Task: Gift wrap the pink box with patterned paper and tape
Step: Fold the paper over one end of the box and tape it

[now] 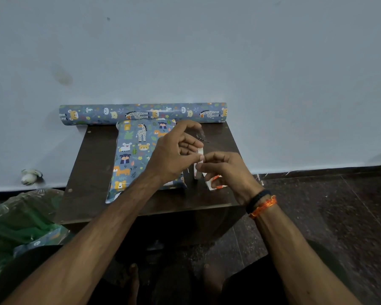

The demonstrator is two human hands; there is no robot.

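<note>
— Where's the box (136, 155)?
— Middle of the dark wooden desk (92, 164), flat, covered in shiny animal paper.
— And the hands?
— The left hand (174, 155) and right hand (224, 170) both pinch a white tape roll (198, 164).

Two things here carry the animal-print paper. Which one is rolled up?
The paper roll lying along the table's far edge against the wall. The other is the flat wrapped box, nearer, partly under the left hand.

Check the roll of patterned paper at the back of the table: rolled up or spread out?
Rolled up. The paper roll lies as a closed tube along the wall behind the wrapped box, with no sheet trailing from it.
</note>
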